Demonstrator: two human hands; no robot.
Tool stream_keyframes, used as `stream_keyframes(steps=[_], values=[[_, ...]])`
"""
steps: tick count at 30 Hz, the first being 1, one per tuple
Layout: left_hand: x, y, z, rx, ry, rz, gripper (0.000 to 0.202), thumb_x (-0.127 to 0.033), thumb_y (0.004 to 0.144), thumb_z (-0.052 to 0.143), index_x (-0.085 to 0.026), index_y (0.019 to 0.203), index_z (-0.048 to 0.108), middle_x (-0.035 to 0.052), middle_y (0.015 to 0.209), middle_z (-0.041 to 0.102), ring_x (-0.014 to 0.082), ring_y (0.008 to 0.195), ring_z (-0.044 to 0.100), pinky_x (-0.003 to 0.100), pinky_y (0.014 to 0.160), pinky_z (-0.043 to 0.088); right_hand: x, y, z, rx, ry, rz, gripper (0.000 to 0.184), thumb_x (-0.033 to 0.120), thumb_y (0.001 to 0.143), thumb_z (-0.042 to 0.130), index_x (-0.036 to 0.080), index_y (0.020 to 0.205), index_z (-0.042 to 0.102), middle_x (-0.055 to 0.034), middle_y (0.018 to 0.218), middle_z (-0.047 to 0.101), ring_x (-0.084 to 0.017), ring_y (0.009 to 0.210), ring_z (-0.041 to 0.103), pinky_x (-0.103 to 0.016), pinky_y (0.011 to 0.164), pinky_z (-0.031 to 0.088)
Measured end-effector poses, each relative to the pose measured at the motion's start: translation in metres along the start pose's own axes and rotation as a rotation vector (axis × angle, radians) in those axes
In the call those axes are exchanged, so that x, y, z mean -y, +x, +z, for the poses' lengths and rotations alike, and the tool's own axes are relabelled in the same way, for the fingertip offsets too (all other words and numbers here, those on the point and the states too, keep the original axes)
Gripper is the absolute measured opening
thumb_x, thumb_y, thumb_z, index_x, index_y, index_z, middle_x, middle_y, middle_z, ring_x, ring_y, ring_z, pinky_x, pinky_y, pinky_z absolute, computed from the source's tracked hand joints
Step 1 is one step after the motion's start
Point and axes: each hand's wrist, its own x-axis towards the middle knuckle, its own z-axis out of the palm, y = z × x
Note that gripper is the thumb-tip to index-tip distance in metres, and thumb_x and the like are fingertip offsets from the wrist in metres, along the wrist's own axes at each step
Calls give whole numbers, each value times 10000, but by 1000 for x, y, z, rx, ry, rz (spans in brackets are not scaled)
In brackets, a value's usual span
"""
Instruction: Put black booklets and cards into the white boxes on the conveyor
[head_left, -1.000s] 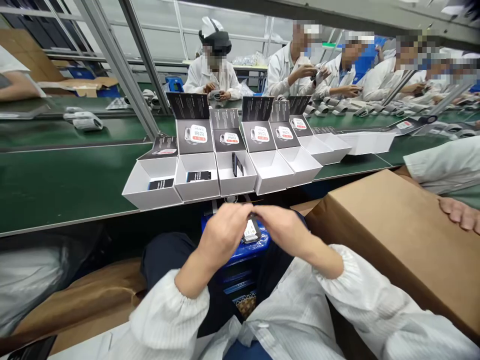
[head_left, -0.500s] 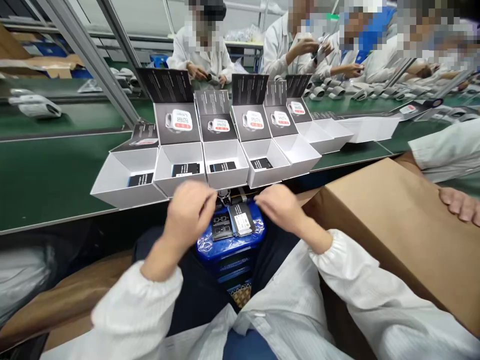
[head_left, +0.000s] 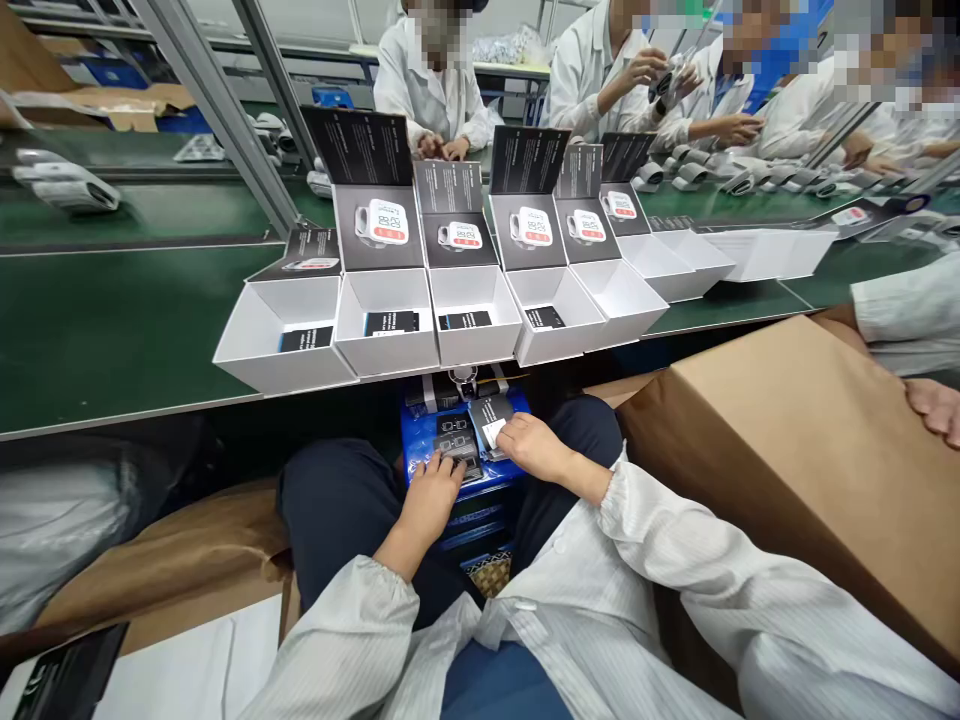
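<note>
Cards (head_left: 453, 443) stacked on blue crate (head_left: 414, 455) between knees; print too small to read. Left hand (head_left: 433, 490) curled onto stack, grip unclear. Right hand (head_left: 531, 447) pinching white-labelled card (head_left: 489, 420); thumb hidden. White boxes (head_left: 390, 345) above, lid text illegible.

The green counter (head_left: 112, 330) runs across the middle of the frame. On its near edge stands a row of open white boxes (head_left: 386, 345), side by side, with their dark lids raised behind them. More white boxes (head_left: 750, 255) follow to the right. At the upper left lies a white device (head_left: 67, 190). At the lower centre, a blue crate (head_left: 420, 445) carries small dark cards (head_left: 454, 440).
</note>
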Motion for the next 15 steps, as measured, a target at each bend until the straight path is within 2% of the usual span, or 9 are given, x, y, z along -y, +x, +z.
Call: stream_keyframes(steps=[4, 6, 8, 10, 13, 15], values=[[7, -14, -10, -66, 2, 14, 451, -49, 913, 419, -156, 1315, 591, 147, 1193, 655, 304, 1203, 574, 456, 1009, 477, -2, 2, -1, -18, 97, 64, 176, 180, 994, 543, 106, 928, 688, -113, 923, 701, -214, 899, 644, -322, 863, 449], [12, -23, -22, -177, -12, 44, 458, -35, 894, 431, -176, 1296, 602, 123, 1109, 663, 265, 1063, 616, 412, 925, 517, -3, -2, -12, -49, 176, 95, 159, 207, 992, 568, 131, 942, 699, -94, 940, 719, -208, 903, 662, -310, 861, 458], [13, -31, -43, -357, -35, 127, 451, -22, 884, 426, -186, 1259, 614, 93, 1017, 663, 227, 917, 619, 350, 804, 536, 0, -12, -33, -167, 262, 130, 147, 210, 998, 560, 159, 989, 698, -72, 969, 733, -201, 913, 675, -301, 866, 467], [7, -34, -69, -576, -83, 257, 394, -34, 906, 420, -179, 1217, 614, 77, 989, 668, 206, 873, 612, 316, 754, 528, 8, -27, -61, -338, 347, 144, 164, 219, 1018, 520, 177, 1058, 674, -57, 988, 733, -189, 916, 678, -286, 852, 482], [-15, -27, -111, -880, -246, 429, 259, -71, 933, 488, -176, 1140, 605, 56, 979, 685, 168, 880, 631, 285, 802, 522, 22, -48, -104, -533, 404, 94, 197, 245, 1045, 446, 187, 1132, 613, -53, 960, 714, -176, 870, 666, -279, 796, 506], [-34, -15, -136, -1036, -388, 488, 189, -72, 911, 567, -193, 1049, 612, 31, 963, 697, 142, 894, 652, 256, 835, 522, 26, -56, -126, -656, 366, 59, 192, 241, 1044, 425, 179, 1143, 578, -70, 947, 693, -190, 856, 646, -305, 788, 515]])
